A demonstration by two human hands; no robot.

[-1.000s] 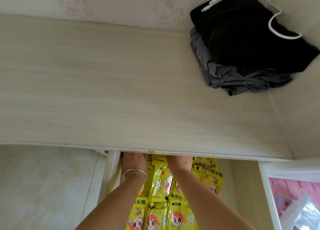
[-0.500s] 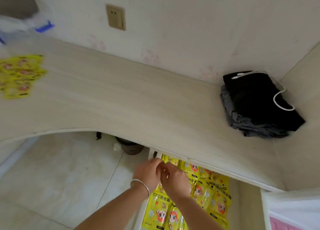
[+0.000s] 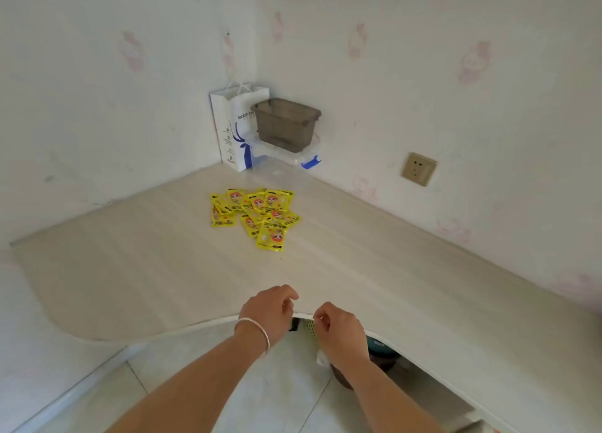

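Pale wood-grain desk (image 3: 358,269) curving at front edge; left hand (image 3: 270,312) and right hand (image 3: 338,330) hovering there, fingers curled, grasp impossible to tell. Glossy yellow sachets (image 3: 257,214) lying well beyond, open board between.

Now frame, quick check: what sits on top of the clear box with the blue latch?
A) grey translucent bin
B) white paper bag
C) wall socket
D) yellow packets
A: the grey translucent bin stands on top of the clear box. The white paper bag stands beside them in the corner, and the yellow packets lie apart on the desk in front.
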